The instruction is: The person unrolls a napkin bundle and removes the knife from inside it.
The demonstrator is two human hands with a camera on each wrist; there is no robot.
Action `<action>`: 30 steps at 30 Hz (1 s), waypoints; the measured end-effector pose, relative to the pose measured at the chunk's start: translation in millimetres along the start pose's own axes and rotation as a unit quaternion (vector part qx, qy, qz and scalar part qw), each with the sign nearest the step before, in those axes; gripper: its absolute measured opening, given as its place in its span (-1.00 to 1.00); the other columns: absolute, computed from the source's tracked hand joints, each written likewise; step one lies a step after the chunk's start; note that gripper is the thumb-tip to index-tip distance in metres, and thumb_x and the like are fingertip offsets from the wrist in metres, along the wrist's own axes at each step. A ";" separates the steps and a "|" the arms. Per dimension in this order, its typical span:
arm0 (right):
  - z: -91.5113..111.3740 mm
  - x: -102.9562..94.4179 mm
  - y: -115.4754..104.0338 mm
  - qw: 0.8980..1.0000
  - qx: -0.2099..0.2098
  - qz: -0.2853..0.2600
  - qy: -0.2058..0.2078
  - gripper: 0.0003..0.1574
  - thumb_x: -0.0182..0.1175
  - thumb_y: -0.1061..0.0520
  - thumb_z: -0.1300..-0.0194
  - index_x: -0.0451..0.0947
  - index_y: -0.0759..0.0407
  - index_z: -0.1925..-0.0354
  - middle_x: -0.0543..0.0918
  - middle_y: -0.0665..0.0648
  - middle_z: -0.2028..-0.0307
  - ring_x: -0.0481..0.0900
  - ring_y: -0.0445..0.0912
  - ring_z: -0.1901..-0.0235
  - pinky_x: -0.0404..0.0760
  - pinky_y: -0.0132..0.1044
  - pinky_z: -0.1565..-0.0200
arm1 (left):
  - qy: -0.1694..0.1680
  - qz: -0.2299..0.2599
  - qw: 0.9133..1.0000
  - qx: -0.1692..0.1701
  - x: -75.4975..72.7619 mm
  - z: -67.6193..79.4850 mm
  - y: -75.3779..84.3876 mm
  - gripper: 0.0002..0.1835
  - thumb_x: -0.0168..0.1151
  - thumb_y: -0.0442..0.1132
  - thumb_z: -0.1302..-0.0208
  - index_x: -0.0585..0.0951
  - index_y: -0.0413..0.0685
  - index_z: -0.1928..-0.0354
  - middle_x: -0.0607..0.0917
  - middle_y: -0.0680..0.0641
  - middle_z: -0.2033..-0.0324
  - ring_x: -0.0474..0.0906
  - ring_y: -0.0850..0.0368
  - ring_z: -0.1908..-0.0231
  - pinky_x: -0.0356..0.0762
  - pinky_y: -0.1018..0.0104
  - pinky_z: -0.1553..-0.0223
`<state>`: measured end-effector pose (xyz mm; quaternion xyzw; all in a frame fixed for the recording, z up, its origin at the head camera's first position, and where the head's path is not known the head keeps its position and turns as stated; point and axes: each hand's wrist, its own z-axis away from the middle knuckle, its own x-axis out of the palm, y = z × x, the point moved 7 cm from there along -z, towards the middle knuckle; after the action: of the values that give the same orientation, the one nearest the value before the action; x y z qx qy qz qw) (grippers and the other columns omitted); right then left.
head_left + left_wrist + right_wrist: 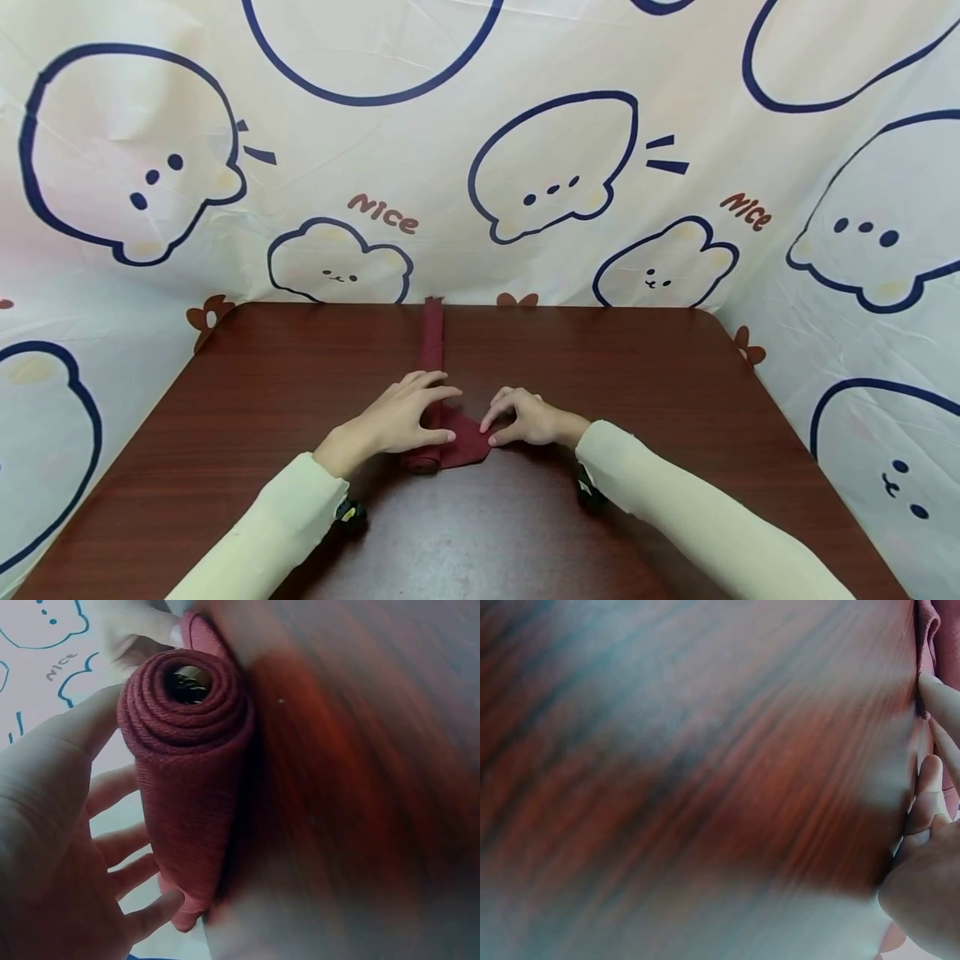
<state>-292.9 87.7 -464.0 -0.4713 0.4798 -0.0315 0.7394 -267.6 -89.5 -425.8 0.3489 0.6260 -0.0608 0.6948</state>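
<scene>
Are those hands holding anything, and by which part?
The right hand pinches the dark red, partly rolled cloth by the edge of its flat flap; the left hand touches the roll.

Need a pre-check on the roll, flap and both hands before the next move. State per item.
1. Left hand touching the long, dark red fabric roll: ok.
2. Right hand holding the loose, dark red fabric flap: ok, pinched at its right edge.
3. Roll's near end wound in layers: ok, several turns show.
4. Roll's far end well inside the far edge of the glossy, reddish-brown wooden table: not ok, it reaches that edge.
5. Roll's core empty: cannot tell, the opening is too dark.
6. Flap free of creases underneath: cannot tell, underside hidden.
</scene>
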 end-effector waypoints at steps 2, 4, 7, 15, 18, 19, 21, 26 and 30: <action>-0.4 -0.1 0.2 1.000 0.000 0.001 -0.001 -0.85 0.50 0.10 -0.15 0.82 -0.03 0.24 0.62 0.00 0.11 0.47 -0.17 0.02 0.25 -0.06 -0.08 | -0.003 -0.009 1.000 -0.001 1.9 0.3 -0.9 -0.32 0.40 0.14 -0.21 0.54 0.10 -0.35 0.38 -0.20 -0.45 0.25 -0.20 -0.44 0.28 -0.35 -0.34; -0.8 -0.2 0.5 1.000 0.003 0.001 -0.001 -0.85 0.49 0.11 -0.15 0.82 -0.04 0.24 0.62 -0.01 0.11 0.47 -0.17 0.02 0.24 -0.04 -0.08 | -0.002 -0.016 1.000 0.000 2.7 1.1 -2.2 -0.33 0.40 0.15 -0.21 0.55 0.10 -0.33 0.38 -0.19 -0.45 0.25 -0.19 -0.45 0.30 -0.35 -0.33; -0.9 -0.8 1.3 1.000 0.005 0.000 -0.001 -0.85 0.49 0.11 -0.16 0.82 -0.04 0.24 0.62 -0.01 0.10 0.47 -0.16 0.01 0.23 0.00 -0.10 | 0.000 -0.017 1.000 0.002 3.2 2.6 -4.3 -0.35 0.41 0.14 -0.20 0.57 0.10 -0.32 0.38 -0.19 -0.45 0.24 -0.18 -0.45 0.31 -0.35 -0.31; 0.8 -0.5 2.6 1.000 0.010 -0.001 -0.007 -0.84 0.48 0.11 -0.17 0.81 -0.04 0.23 0.61 -0.01 0.09 0.46 -0.17 0.00 0.20 0.07 -0.14 | 0.002 -0.005 1.000 0.000 2.5 5.9 -8.4 -0.35 0.41 0.12 -0.20 0.58 0.11 -0.31 0.36 -0.19 -0.47 0.22 -0.21 -0.46 0.31 -0.42 -0.27; 1.7 -2.1 2.4 1.000 0.012 -0.001 -0.006 -0.85 0.48 0.12 -0.16 0.81 -0.03 0.23 0.61 0.00 0.10 0.46 -0.15 0.00 0.20 0.11 -0.15 | 0.002 0.001 1.000 -0.005 0.9 7.0 -10.9 -0.33 0.42 0.13 -0.19 0.56 0.10 -0.33 0.34 -0.19 -0.48 0.21 -0.23 -0.46 0.31 -0.41 -0.28; 1.7 -2.6 2.1 1.000 0.013 -0.002 -0.005 -0.85 0.48 0.12 -0.16 0.81 -0.03 0.23 0.61 0.00 0.10 0.45 -0.15 -0.01 0.20 0.12 -0.16 | 0.002 0.003 1.000 -0.006 0.3 7.5 -12.0 -0.32 0.42 0.13 -0.19 0.55 0.10 -0.34 0.33 -0.19 -0.48 0.21 -0.23 -0.46 0.30 -0.41 -0.28; 1.4 -3.1 1.6 1.000 0.015 -0.004 -0.005 -0.85 0.48 0.12 -0.16 0.81 -0.03 0.23 0.60 -0.01 0.10 0.45 -0.15 -0.01 0.19 0.14 -0.17 | 0.001 0.006 1.000 -0.010 -0.8 8.8 -14.8 -0.31 0.42 0.13 -0.18 0.54 0.10 -0.35 0.32 -0.18 -0.49 0.20 -0.24 -0.46 0.30 -0.42 -0.29; -0.5 -1.0 0.9 1.000 0.005 -0.005 -0.002 -0.85 0.49 0.11 -0.16 0.81 -0.03 0.23 0.62 -0.01 0.10 0.46 -0.17 0.00 0.19 0.10 -0.15 | -0.001 0.015 1.000 -0.020 -2.4 14.0 -22.3 -0.31 0.43 0.14 -0.18 0.54 0.11 -0.34 0.31 -0.17 -0.50 0.18 -0.25 -0.46 0.27 -0.46 -0.28; -0.9 0.7 0.1 1.000 0.002 -0.006 0.001 -0.85 0.49 0.11 -0.15 0.81 -0.02 0.24 0.63 -0.01 0.11 0.47 -0.18 0.00 0.18 0.08 -0.15 | -0.003 0.028 0.999 -0.021 -3.0 17.9 -25.1 -0.31 0.43 0.13 -0.18 0.54 0.10 -0.34 0.30 -0.17 -0.51 0.17 -0.27 -0.46 0.25 -0.48 -0.29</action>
<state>-293.3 86.8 -464.6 -0.4725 0.4777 -0.0374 0.7397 -266.5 -119.4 -433.8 0.3515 0.6153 -0.0286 0.7051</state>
